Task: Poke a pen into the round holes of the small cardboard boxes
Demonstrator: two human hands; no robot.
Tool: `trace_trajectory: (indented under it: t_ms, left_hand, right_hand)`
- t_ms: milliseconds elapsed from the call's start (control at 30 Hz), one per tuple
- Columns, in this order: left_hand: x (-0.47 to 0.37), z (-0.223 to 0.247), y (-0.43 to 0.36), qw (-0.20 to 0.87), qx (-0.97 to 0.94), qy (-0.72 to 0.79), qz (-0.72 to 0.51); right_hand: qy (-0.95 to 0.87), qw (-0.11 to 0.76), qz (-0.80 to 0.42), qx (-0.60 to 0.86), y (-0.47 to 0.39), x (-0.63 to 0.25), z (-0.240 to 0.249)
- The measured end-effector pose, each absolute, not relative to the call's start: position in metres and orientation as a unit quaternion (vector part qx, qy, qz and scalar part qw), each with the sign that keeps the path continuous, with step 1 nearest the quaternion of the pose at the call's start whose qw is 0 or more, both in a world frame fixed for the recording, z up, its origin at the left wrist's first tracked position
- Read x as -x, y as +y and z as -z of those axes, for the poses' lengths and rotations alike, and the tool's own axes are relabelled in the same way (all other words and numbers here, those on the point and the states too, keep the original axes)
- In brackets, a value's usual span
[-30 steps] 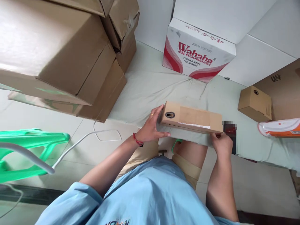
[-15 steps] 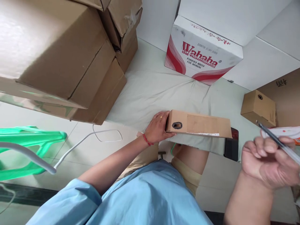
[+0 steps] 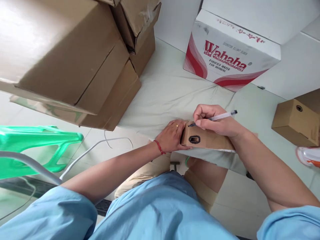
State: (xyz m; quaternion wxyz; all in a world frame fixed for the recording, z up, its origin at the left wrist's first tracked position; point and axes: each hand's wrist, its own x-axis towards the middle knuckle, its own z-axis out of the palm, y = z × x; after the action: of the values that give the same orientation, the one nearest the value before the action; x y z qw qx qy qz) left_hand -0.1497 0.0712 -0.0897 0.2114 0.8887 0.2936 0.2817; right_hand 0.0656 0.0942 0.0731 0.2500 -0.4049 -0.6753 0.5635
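Note:
A long brown cardboard box (image 3: 212, 140) lies near the front edge of the cloth-covered surface, with a dark-rimmed oval hole near its left end. My left hand (image 3: 172, 134), with a ring and a red string bracelet at the wrist, grips that left end, thumb along the near side and fingers over the back. In my right hand (image 3: 212, 120) is a pen (image 3: 223, 115), pinched in the fingers. The pen's tip is at the top face of the box, just behind the hole. My right forearm covers the right end of the box.
A white and red Wahaha water carton (image 3: 227, 53) stands at the back. Large brown cartons (image 3: 75, 60) are piled at the left, above a green plastic stool (image 3: 30, 138) and a white cable (image 3: 87, 146). A smaller brown box (image 3: 295, 120) sits at the right.
My right hand has moved left with the pen, from the right side onto the box. My left hand stays on the box's left end. My right arm now mostly hides the phone.

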Motion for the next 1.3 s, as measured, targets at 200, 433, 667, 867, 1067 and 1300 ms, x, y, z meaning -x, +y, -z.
trace_trajectory:
  t_ms: [200,433,667,867,1067,1300]
  left_hand:
    - [0.15,0.092,0.069,0.205,-0.891,0.295,-0.276]
    - [0.15,0.09,0.067,0.208,-0.89,0.302,-0.273]
    - [0.148,0.086,0.067,0.208,-0.89,0.305,-0.266]
    - [0.147,0.085,0.067,0.206,-0.893,0.315,-0.248]
    - [0.149,0.088,0.067,0.216,-0.89,0.308,-0.258]
    - [0.149,0.091,0.067,0.211,-0.892,0.305,-0.26]
  right_hand:
    - [-0.667,0.242,-0.58,0.4,0.085,-0.066,-0.074]
    - [-0.725,0.246,-0.516,0.384,0.084,-0.068,-0.076]
    - [-0.766,0.24,-0.487,0.345,0.083,-0.068,-0.074]
    - [-0.764,0.225,-0.509,0.328,0.082,-0.065,-0.077]
    - [-0.76,0.233,-0.506,0.335,0.083,-0.067,-0.076]
    - [-0.767,0.218,-0.487,0.356,0.084,-0.072,-0.075]
